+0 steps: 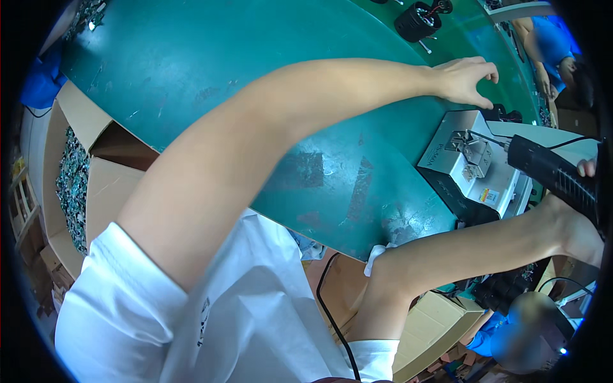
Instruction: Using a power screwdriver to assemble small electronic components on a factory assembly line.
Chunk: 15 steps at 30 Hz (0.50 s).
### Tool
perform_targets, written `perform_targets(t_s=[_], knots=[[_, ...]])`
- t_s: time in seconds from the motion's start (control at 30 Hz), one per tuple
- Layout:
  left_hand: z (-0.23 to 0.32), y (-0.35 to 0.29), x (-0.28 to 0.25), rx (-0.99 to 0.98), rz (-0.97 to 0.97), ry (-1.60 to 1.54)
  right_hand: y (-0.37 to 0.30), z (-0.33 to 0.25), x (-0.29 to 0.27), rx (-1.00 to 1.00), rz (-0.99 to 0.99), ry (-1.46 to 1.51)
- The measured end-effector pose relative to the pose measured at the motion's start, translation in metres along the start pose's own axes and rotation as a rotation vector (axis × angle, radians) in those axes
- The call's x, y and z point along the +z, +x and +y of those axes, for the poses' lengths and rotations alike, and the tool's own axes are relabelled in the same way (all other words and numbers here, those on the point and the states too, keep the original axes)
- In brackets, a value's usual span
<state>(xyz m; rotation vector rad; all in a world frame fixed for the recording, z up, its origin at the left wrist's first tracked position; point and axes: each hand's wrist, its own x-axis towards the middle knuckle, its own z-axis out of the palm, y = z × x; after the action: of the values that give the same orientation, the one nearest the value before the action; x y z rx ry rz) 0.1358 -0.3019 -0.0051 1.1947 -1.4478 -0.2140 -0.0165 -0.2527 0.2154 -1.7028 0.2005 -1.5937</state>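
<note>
My left hand [467, 81] reaches across to the far right with its fingers curved and thumb apart. Nothing shows between them. Just below its thumb lies a small black part [501, 113], partly behind a metal machine. My right hand [575, 230], at the right edge, is wrapped round a black electric screwdriver [552, 171]; part of this hand is cut off by the picture's rim. The thin bit points left at the silver and black screw feeder [450, 153], its tip close to the feeder's small metal head [476, 159].
A black cylindrical part [417, 23] with metal pins stands on the green table [332, 153]. Left of the table, a cardboard box [105, 191] holds many small dark pieces. Another carton [434, 325] is below my right arm. Two people in blue are at the right.
</note>
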Motion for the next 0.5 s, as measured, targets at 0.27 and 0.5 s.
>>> perform_targets(t_s=[0.27, 0.5], knots=[[-0.019, 0.047, 0.03, 0.086, -0.347, 0.019, -0.003, 0.003, 0.015, 0.048, 0.031, 0.063], [-0.016, 0.041, 0.045, 0.027, -0.269, -0.053, -0.005, -0.004, 0.016, 0.069, 0.03, 0.012]])
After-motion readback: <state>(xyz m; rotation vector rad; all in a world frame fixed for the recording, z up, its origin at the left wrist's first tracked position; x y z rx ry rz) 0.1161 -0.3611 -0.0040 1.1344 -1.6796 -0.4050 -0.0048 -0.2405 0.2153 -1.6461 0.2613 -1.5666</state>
